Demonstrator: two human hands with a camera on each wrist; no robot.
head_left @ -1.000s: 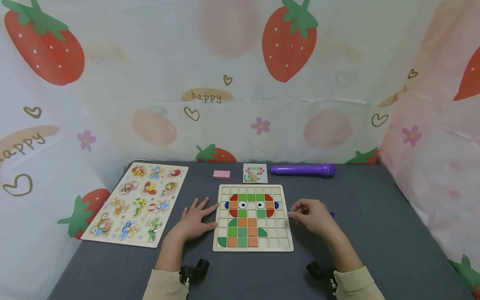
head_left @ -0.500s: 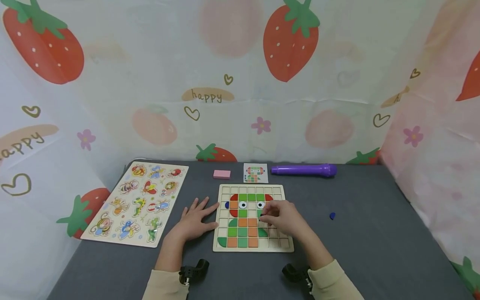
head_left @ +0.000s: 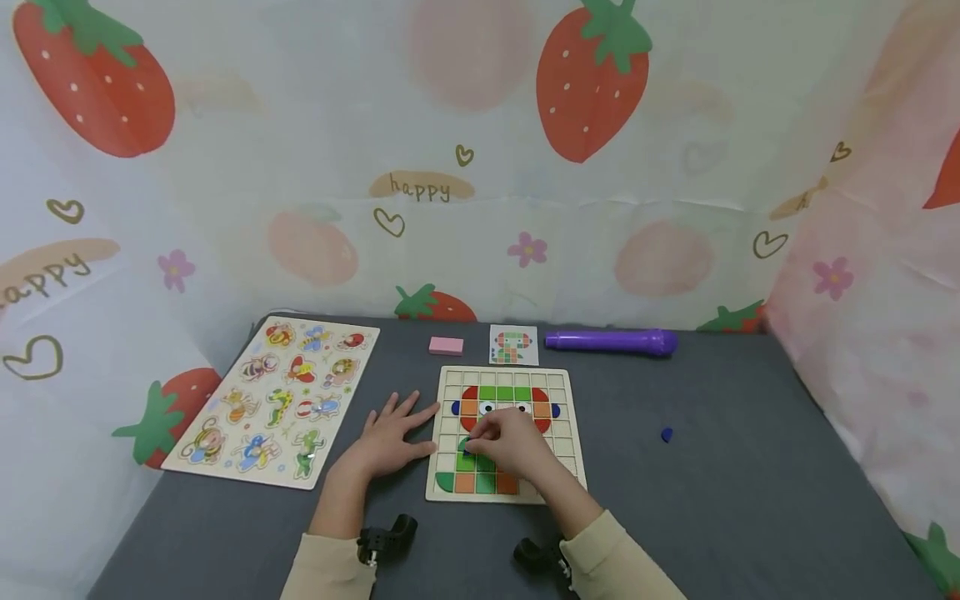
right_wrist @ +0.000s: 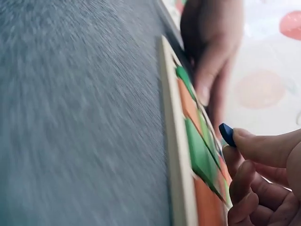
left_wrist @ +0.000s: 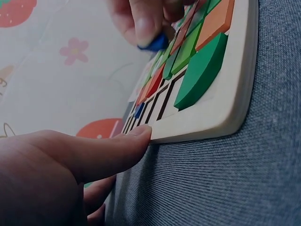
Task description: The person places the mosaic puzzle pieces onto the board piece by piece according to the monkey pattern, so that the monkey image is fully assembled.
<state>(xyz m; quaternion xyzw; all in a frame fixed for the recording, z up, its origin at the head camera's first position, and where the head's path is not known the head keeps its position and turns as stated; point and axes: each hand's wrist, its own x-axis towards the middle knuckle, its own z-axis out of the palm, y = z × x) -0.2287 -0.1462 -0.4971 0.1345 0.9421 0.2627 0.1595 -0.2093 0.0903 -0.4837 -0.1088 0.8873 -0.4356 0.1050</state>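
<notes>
A wooden grid board (head_left: 566, 450) lies on the dark table, with red, green, orange and blue tiles forming a figure with two round eyes. My right hand (head_left: 513, 442) is over the board's lower middle. Between its thumb and index finger it pinches a small blue tile (right_wrist: 227, 134), held above the left part of the figure. My left hand (head_left: 388, 440) lies with fingers spread at the board's left side, its thumb (left_wrist: 122, 146) and index fingertip at the board's edge. The lower middle tiles are partly hidden under the right hand.
Another blue tile (head_left: 667, 434) lies on the table to the right. Behind the board are a pink block (head_left: 446, 345), a pattern card (head_left: 513, 345) and a purple tube (head_left: 611, 342). At left lies an insect puzzle board (head_left: 273, 400).
My right hand has moved left from the board's right edge to over its lower middle, carrying the blue tile. The left hand has stayed in place at the board's edge.
</notes>
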